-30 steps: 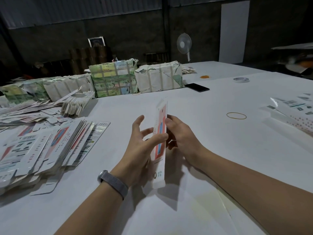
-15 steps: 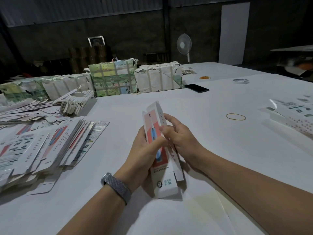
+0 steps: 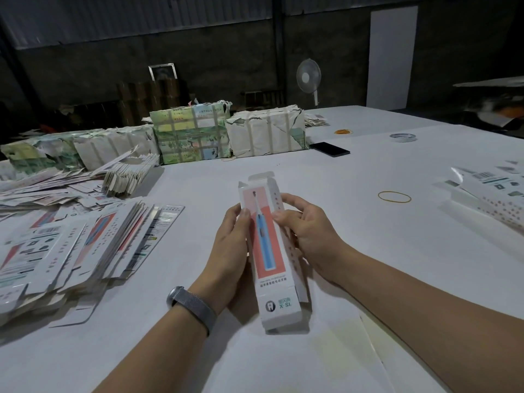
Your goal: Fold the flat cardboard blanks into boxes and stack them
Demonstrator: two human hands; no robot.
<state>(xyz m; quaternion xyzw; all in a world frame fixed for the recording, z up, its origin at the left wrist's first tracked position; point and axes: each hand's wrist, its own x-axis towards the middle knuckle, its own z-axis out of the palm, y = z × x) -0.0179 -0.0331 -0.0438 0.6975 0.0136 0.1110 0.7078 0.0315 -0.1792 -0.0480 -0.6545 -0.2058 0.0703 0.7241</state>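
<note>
Both hands grip one box (image 3: 270,251) at frame centre: left hand (image 3: 229,256) curled round its left edge, right hand (image 3: 306,236) pinching its right side; far-end flaps open.

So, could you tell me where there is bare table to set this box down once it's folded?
The bare table lies right of the box, between the right hand and the rubber band. More lies beyond the box, before the wrapped bundles and the phone. The left is crowded with flat blanks; more printed blanks sit far right.
</note>
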